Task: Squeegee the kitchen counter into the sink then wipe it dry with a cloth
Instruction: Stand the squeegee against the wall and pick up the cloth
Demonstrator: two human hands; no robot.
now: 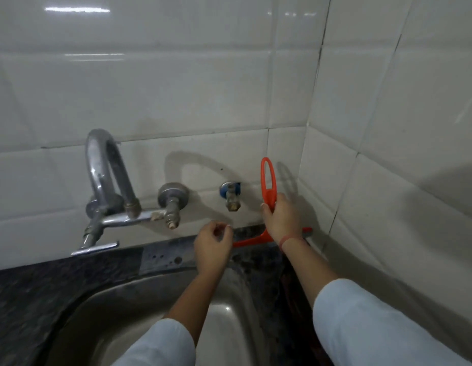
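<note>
Right of centre in the frame, the right hand (281, 216) has its grip closed around the lower part of the handle of an orange squeegee (268, 180). The looped handle stands nearly upright against the white tiled wall (203, 88), its top rising above the hand. The squeegee's blade runs along the narrow strip of dark counter (253, 260) at the foot of the wall; its orange ends show on either side of the wrist, which wears a thin red thread (289, 240). Whether the blade edge presses on the counter cannot be told, as the hand covers its middle.

Just left of it, the left hand (212, 248) hovers over the back edge of the steel sink (150, 299) with fingers loosely curled inward; its grip is part closed and holds nothing that can be seen. The two hands are near each other but apart.

The sink fills the lower centre of the frame, with speckled dark counter curving around it at lower left. On the wall at centre left is a chrome tap (108, 180) with an arched spout, and to its right a small valve with a blue collar (231, 194), just beside the squeegee handle. Both forearms wear pale sleeves (361, 326).
</note>
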